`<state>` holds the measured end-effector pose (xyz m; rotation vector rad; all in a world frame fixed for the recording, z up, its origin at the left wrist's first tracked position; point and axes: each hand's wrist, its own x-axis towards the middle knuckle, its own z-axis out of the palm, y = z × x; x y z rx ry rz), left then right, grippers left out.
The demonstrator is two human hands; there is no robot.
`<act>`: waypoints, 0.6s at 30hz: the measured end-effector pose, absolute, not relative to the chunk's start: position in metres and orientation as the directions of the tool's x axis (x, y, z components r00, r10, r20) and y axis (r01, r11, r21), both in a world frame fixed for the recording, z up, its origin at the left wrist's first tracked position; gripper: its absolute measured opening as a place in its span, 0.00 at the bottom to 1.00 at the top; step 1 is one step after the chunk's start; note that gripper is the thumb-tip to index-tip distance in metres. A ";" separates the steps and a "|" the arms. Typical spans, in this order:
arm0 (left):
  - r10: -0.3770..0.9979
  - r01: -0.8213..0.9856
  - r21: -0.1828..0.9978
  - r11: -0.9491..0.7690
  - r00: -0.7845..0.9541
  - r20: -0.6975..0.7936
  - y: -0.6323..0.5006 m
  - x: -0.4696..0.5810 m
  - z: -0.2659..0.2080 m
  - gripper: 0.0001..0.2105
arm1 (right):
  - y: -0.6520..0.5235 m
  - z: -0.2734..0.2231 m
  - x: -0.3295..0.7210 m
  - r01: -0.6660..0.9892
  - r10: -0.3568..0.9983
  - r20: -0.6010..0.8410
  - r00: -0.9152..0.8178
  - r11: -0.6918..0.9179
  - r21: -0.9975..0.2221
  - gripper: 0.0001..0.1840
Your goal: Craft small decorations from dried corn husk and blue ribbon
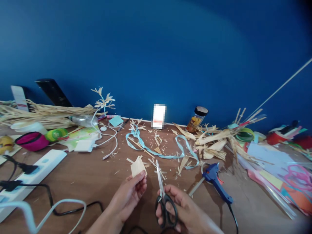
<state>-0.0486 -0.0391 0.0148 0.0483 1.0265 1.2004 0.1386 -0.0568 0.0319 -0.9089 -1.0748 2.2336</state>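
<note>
Between the thumb and fingers of my left hand (130, 191) is a pale piece of dried husk (138, 166), its top edge cut into narrow strips. My right hand (180, 204) has its fingers through the black handles of a pair of scissors (160, 180). The blades point up and away from me, close together, to the right of the husk and apart from it. Beyond both hands, a light blue ribbon (168, 157) winds across the table among small husk scraps (158, 139). A husk flower (136, 125) lies at the ribbon's left end.
A blue glue gun (215, 182) lies right of my right hand. A white power strip (31, 182) with black plugs and cables is at left. A jar (197, 119), husk bundles (214, 143) and coloured paper (265, 156) stand or lie farther right. A blue wall rises behind.
</note>
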 end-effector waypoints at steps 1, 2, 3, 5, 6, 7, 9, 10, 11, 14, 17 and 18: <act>0.778 -0.744 0.523 0.415 -0.008 -0.628 -0.039 -0.048 0.015 0.02 | -0.056 0.031 0.139 -0.133 0.685 -0.368 -0.628 -0.561 -0.817 0.21; 0.777 -0.748 0.521 0.412 -0.011 -0.630 -0.038 -0.048 0.015 0.02 | -0.056 0.031 0.140 -0.133 0.703 -0.381 -0.601 -0.558 -0.819 0.22; 0.775 -0.750 0.521 0.409 -0.015 -0.631 -0.038 -0.048 0.014 0.02 | -0.055 0.031 0.141 -0.145 0.719 -0.383 -0.580 -0.554 -0.820 0.25; 0.774 -0.754 0.519 0.402 -0.023 -0.633 -0.037 -0.047 0.013 0.02 | -0.055 0.031 0.144 -0.210 0.749 -0.338 -0.569 -0.530 -0.821 0.29; 0.772 -0.757 0.514 0.404 -0.019 -0.635 -0.037 -0.047 0.012 0.02 | -0.056 0.031 0.145 -0.255 0.760 -0.298 -0.578 -0.515 -0.818 0.32; 0.771 -0.758 0.508 0.410 -0.010 -0.637 -0.037 -0.047 0.011 0.02 | -0.056 0.031 0.146 -0.291 0.761 -0.261 -0.594 -0.506 -0.812 0.34; 0.762 -0.759 0.492 0.427 0.010 -0.647 -0.036 -0.047 0.009 0.02 | -0.057 0.031 0.148 -0.282 0.770 -0.247 -0.588 -0.482 -0.830 0.34; 0.756 -0.761 0.483 0.433 0.015 -0.655 -0.035 -0.046 0.009 0.02 | -0.057 0.031 0.148 -0.239 0.792 -0.265 -0.550 -0.454 -0.858 0.32; 0.750 -0.764 0.475 0.436 0.017 -0.661 -0.035 -0.046 0.008 0.02 | -0.057 0.031 0.147 -0.185 0.813 -0.288 -0.507 -0.429 -0.884 0.31; 0.742 -0.783 0.448 0.431 0.025 -0.670 -0.034 -0.046 0.009 0.02 | -0.060 0.032 0.145 -0.158 0.806 -0.309 -0.505 -0.438 -0.885 0.30; 0.744 -0.796 0.426 0.430 0.044 -0.667 -0.033 -0.045 0.011 0.02 | -0.064 0.032 0.145 -0.279 0.773 -0.265 -0.577 -0.491 -0.825 0.30; 0.743 -0.798 0.423 0.429 0.046 -0.667 -0.033 -0.045 0.011 0.02 | -0.065 0.031 0.145 -0.308 0.774 -0.254 -0.580 -0.497 -0.811 0.29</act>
